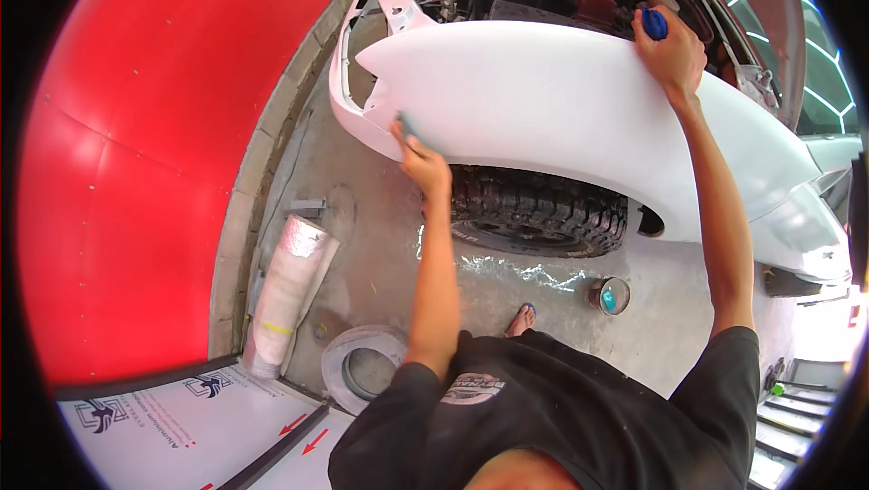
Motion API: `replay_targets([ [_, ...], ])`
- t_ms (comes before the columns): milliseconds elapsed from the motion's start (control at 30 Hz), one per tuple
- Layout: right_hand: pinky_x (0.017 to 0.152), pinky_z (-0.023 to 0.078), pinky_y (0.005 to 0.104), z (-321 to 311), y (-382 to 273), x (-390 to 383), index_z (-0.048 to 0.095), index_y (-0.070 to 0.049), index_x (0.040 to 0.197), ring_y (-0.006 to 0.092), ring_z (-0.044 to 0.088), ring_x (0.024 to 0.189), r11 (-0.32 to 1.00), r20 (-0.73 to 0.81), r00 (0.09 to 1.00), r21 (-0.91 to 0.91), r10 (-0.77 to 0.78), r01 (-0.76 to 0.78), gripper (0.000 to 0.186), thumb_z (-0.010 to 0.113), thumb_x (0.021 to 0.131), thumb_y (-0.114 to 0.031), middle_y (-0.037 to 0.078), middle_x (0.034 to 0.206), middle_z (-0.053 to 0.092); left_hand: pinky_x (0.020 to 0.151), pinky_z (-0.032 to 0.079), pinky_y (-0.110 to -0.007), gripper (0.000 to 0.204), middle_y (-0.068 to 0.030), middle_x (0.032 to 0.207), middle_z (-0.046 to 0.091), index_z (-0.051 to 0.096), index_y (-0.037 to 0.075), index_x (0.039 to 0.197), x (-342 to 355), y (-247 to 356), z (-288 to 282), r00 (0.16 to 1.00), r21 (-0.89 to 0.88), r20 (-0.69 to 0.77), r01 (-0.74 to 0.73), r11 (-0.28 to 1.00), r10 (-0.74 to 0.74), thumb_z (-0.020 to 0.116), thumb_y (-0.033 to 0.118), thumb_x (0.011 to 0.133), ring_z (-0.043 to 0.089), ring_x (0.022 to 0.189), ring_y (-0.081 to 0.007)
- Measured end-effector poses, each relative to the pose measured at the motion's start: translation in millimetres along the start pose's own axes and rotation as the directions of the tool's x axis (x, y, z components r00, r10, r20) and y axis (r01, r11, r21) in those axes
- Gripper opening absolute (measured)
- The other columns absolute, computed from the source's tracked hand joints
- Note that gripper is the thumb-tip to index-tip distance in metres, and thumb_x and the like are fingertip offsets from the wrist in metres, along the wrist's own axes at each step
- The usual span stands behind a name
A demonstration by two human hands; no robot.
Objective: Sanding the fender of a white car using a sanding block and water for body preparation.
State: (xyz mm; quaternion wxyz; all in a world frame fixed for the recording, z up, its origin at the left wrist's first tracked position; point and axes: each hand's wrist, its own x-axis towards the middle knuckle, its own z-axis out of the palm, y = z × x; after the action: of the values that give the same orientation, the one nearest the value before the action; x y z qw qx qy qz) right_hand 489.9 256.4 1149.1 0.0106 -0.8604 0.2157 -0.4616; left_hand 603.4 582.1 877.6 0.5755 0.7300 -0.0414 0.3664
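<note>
White fender [543, 96]: lay across the far middle, above the tyre [543, 214]. Likely hazard: scratched finish, were grit trapped beneath the pad. Left hand [423, 167]: fingers mostly straight, a little blurred, holding a grey-green pad [405, 121] to the fender's left end. Right hand [673, 51]: fingers curled closed around a blue object [654, 25], kind unclear, at the far edge. Tin [596, 298]: stood near, right of centre, on the floor [489, 309].

Pad [407, 126] in left hand [424, 166] blurred, seemingly grey-green; tire [552, 209] partly hidden under fender [534, 92].
</note>
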Motion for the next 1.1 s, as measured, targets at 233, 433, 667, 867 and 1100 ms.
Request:
replay_targets([
  [233, 0.073, 0.055, 0.0424, -2, -2, 0, 0.071, -0.020, 0.096, 0.0353, 0.070, 0.085, 0.999, -0.045, 0.998, 0.022, -0.041, 0.042, 0.027, 0.069, 0.085, -0.045, 0.008, 0.087, 0.073, 0.109, 0.042, -0.044, 0.047, -0.0338, 0.146, 0.044, 0.042, -0.011, 0.143, 0, 12, -1, 0.992, 0.005, 0.067, 0.109, 0.994, -0.109, 0.036, 0.017, 0.106, 0.051, 0.131, -0.0424],
  [433, 0.071, 0.055, 0.0429, -4, -2, 0, 0.071, -0.019, 0.093, 0.0351, 0.069, 0.083, 0.997, -0.046, 0.997, 0.040, -0.068, 0.070, 0.025, 0.068, 0.085, -0.043, 0.007, 0.087, 0.072, 0.119, 0.028, -0.045, 0.049, -0.0280, 0.157, 0.031, 0.035, -0.008, 0.149, 6, 37, 21, 0.993, 0.065, 0.068, -0.098, 0.993, 0.093, 0.035, 0.017, 0.107, 0.028, 0.147, -0.0411],
  [667, 0.071, 0.055, 0.0429, -5, -5, -1, 0.070, -0.018, 0.092, 0.0344, 0.069, 0.083, 0.996, -0.077, 0.995, 0.044, -0.070, 0.073, 0.025, 0.068, 0.086, -0.042, 0.005, 0.088, 0.072, 0.120, 0.025, -0.049, 0.046, -0.0287, 0.154, 0.037, 0.041, -0.010, 0.145, -8, 55, 30, 0.965, -0.020, 0.050, -0.256, 0.966, 0.257, 0.037, 0.015, 0.106, 0.030, 0.146, -0.0419],
  [867, 0.070, 0.054, 0.0433, -6, -5, 0, 0.069, -0.017, 0.090, 0.0348, 0.068, 0.082, 0.998, -0.049, 0.997, 0.029, -0.055, 0.057, 0.024, 0.069, 0.086, -0.040, 0.004, 0.087, 0.071, 0.122, 0.021, -0.048, 0.047, -0.0314, 0.155, 0.032, 0.035, -0.010, 0.148, 27, 61, 35, 0.996, -0.030, 0.075, -0.055, 0.998, 0.057, 0.035, 0.011, 0.106, 0.026, 0.148, -0.0427],
  [1100, 0.069, 0.054, 0.0436, -7, -5, 0, 0.068, -0.016, 0.090, 0.0348, 0.068, 0.081, 0.994, -0.049, 0.996, 0.076, -0.070, 0.074, 0.024, 0.069, 0.086, -0.040, 0.004, 0.087, 0.071, 0.120, 0.025, -0.048, 0.046, -0.0309, 0.153, 0.036, 0.040, -0.009, 0.146, 25, 66, 36, 0.987, -0.034, 0.063, -0.149, 0.988, 0.151, 0.035, 0.013, 0.106, 0.030, 0.146, -0.0425],
])
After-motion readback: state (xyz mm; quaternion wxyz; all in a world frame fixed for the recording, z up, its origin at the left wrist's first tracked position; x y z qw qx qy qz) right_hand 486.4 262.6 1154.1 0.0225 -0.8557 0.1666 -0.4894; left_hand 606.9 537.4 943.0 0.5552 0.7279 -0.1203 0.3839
